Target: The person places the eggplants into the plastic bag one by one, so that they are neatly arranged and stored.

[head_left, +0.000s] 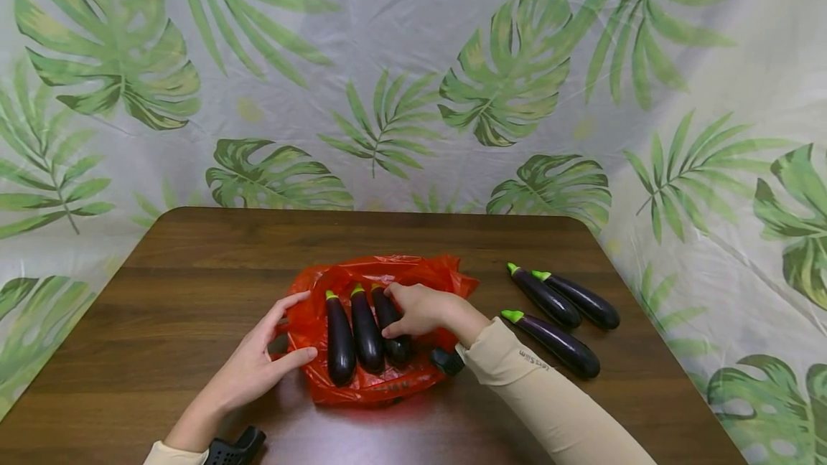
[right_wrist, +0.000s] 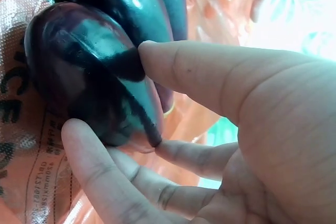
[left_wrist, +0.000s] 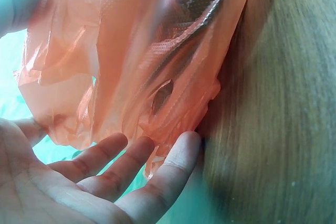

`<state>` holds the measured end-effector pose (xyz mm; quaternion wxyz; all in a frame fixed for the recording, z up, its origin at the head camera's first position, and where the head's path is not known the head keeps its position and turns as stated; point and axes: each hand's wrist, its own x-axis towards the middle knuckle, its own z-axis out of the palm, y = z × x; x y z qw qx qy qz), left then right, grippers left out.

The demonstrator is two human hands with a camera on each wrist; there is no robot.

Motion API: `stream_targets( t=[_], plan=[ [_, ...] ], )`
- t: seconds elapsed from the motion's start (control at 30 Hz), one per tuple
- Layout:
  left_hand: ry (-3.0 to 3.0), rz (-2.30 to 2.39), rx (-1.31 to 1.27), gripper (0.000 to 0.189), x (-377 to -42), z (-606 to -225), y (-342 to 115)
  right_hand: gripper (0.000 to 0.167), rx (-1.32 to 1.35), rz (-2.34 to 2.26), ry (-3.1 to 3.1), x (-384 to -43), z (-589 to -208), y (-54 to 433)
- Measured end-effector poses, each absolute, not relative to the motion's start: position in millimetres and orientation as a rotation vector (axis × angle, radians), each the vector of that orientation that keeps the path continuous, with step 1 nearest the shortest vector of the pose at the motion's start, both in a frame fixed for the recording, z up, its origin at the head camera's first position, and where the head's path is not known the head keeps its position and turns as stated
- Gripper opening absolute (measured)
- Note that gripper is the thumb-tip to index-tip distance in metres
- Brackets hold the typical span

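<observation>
1. Head: three glossy purple-black, green-tipped eggplants (head_left: 367, 336) lay side by side in the red bag (head_left: 403, 271); the right hand (head_left: 420, 309) gripped the rightmost eggplant (head_left: 385, 313).
2. Left wrist: the left hand (left_wrist: 68, 192) had its fingers spread against the crinkled, translucent bag.
3. Right wrist: smooth and rounded, that eggplant shone between thumb and fingers.

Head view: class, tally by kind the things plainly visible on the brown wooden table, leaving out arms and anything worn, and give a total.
Long, glossy dark-purple eggplants: 6
Crinkled red plastic bag: 1
Total: 7
</observation>
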<state>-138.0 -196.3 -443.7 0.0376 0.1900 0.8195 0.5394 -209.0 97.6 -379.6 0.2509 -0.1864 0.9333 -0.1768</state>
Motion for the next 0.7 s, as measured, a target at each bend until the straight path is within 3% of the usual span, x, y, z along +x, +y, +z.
stream_targets(
  t=[0.33,0.7],
  plan=[
    [2.501,1.67,0.582,0.075,-137.0,-443.9,-195.9,0.074,-0.446,-0.566,2.5,-204.7,-381.4,98.4],
    [2.539,1.65,0.597,0.074,-136.9,-443.9,-195.8,0.087,-0.496,-0.509,2.542,-204.5,-371.2,100.8]
  ],
)
